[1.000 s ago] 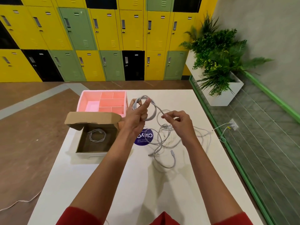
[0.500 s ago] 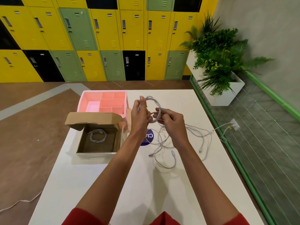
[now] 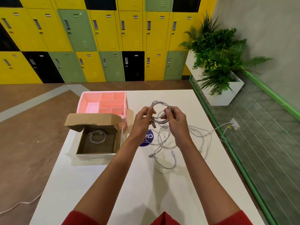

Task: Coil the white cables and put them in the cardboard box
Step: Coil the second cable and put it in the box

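Note:
A white cable coil (image 3: 159,103) hangs in the air above the white table (image 3: 129,184). My left hand (image 3: 142,120) pinches its left side and my right hand (image 3: 176,120) grips its right side; a plug end dangles below between them. Under my hands lies a tangle of loose white cables (image 3: 178,143) on the table. The open cardboard box (image 3: 97,152) stands to the left, its lid raised at the back, with one coiled white cable (image 3: 97,136) inside.
A pink divided tray (image 3: 103,103) stands behind the box. A round purple sticker (image 3: 146,139) lies under my left wrist. A planter (image 3: 217,62) sits past the table's far right corner. A green-framed glass rail runs along the right.
Both hands have come together on the coil. My right hand has moved up from the loose strand to the coil's right side, and the loop is now tighter, with its plug end hanging free.

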`<state>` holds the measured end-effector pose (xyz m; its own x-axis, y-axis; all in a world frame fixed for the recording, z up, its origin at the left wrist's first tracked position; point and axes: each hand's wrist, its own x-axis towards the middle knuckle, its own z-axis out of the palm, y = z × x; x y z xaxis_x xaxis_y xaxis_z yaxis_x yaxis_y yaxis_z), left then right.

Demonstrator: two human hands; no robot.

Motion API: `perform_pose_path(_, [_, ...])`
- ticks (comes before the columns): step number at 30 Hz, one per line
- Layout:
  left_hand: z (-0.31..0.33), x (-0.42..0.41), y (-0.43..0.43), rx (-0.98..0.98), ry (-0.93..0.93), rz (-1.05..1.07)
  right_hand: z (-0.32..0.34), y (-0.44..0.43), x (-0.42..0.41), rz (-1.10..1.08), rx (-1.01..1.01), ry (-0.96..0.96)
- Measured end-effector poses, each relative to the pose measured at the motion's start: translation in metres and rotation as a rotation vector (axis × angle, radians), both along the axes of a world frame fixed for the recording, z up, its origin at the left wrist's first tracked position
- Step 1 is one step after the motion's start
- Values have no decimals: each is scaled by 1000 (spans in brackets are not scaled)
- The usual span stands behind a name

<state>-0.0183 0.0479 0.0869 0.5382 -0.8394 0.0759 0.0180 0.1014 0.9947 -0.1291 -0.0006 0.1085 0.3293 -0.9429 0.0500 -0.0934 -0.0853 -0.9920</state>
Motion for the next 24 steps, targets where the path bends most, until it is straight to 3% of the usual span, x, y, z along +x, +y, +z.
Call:
perform_pose_path(12, [7, -2, 0, -13, 126, 123, 5, -8, -7, 241, 301, -215])
perform_pose_path(19, [6, -6, -6, -82, 91, 266, 0, -8, -2, 74, 108, 41])
perform_pose_path(21, [4, -5, -8, -99, 69, 333, 0, -6, 0, -42, 137, 99])
perform_pose_path(24, [5, -5, -10, -75, 34, 397, 2, -2, 0, -86, 230, 40])
